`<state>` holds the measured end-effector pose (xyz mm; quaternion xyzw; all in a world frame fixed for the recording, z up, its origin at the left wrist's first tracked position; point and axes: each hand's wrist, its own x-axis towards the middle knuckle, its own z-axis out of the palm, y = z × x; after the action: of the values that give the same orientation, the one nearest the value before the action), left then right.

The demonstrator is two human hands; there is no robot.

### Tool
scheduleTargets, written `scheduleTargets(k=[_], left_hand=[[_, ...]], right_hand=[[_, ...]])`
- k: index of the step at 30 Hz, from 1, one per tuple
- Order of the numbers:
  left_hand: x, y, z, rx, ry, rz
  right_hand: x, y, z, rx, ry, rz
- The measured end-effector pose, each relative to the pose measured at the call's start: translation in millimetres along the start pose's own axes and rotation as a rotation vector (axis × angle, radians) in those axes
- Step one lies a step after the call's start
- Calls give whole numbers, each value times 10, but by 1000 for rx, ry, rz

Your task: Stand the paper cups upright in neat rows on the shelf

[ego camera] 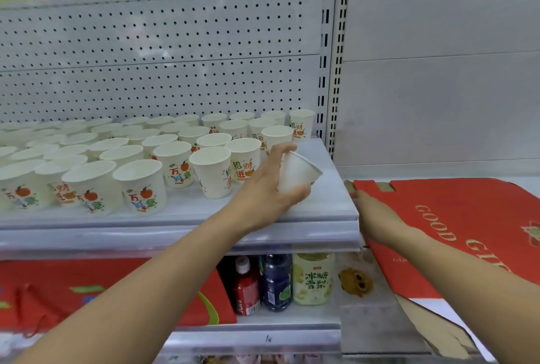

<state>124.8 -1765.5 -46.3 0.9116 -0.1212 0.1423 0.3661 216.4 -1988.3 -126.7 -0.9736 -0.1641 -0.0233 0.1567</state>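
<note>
Nearest you, below the shelf's front edge, the bottles [276, 282] are partly cut off by its lip and play no part. You are mid-placement: your left hand [271, 185] is wrapped round one paper cup [299, 172], held tilted above the bare front right corner of the shelf [324, 209], not yet set down. Your right hand [372, 213] is at the corner of the red box [455, 217] just past the shelf's right edge. Its fingertips are hidden, so I cannot tell whether it grips or rests. Next, I judge, you must turn the cup mouth up and set it in line beside the front row's last cup. Behind, the standing cups [138, 185] run to the rear edge, and the far left ones blur together
</note>
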Motion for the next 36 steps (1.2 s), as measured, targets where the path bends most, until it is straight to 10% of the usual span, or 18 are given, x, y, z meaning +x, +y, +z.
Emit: scheduleTargets(k=[11, 22, 36], left_hand=[[-93, -9, -129, -32, 129, -70], [-185, -58, -337, 232, 119, 22], [-90, 211, -502, 591, 107, 128]], right_hand=[[209, -166, -956, 266, 394, -188], [197, -667, -1186, 100, -4, -432], [169, -799, -1282, 19, -7, -514]])
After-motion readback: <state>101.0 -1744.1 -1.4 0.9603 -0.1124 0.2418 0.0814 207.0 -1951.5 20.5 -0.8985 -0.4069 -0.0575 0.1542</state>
